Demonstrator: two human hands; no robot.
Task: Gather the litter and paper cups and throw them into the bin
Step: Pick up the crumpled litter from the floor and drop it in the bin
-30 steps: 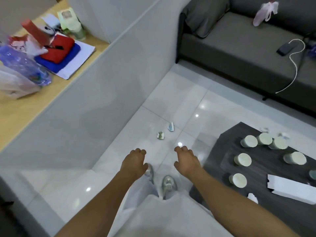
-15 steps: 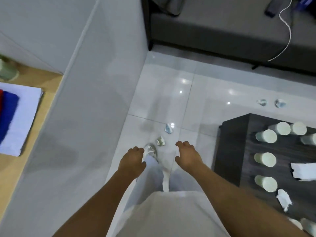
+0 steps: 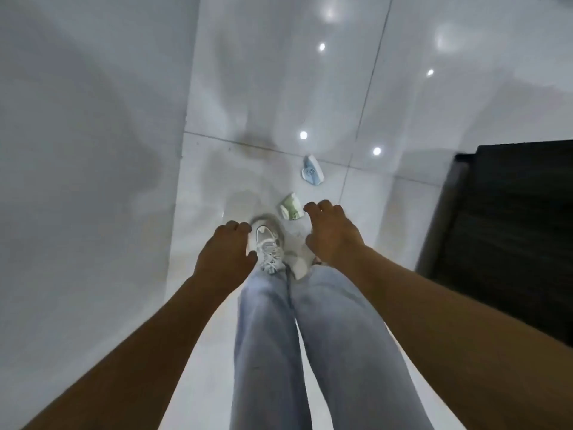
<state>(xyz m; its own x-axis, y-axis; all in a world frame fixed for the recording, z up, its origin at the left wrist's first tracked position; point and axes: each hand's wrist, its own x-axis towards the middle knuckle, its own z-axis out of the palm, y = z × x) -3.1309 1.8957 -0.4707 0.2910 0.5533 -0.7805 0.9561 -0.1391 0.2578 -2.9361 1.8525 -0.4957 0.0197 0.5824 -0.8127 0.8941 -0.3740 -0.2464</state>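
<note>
Head view, looking steeply down: a person is standing on glossy white floor tiles (image 3: 403,103) that are reflecting four or five small round ceiling lights. Two pieces of litter are lying on the floor just beyond the feet. The nearer, a crumpled green-and-white scrap (image 3: 290,207), is sitting immediately left of the right hand's fingertips; whether they are touching it cannot be told. The farther, a crumpled blue-and-white scrap (image 3: 312,170), is lying a little beyond and to the right, close to a grout line. Printing is showing on both scraps but is too small to read.

The left hand (image 3: 224,257) is hanging with fingers loosely curled under, holding nothing. The right hand (image 3: 333,232) is reaching forward with fingers bent downward, and is likewise holding nothing.

Two legs in pale blue jeans (image 3: 310,336) are filling the near centre. One white laced sneaker (image 3: 269,243) is showing plainly between the hands. A smooth grey-white wall panel (image 3: 86,181) is occupying the left side. A dark wood-grain table (image 3: 511,228) with a squared corner is entering from the right.
</note>
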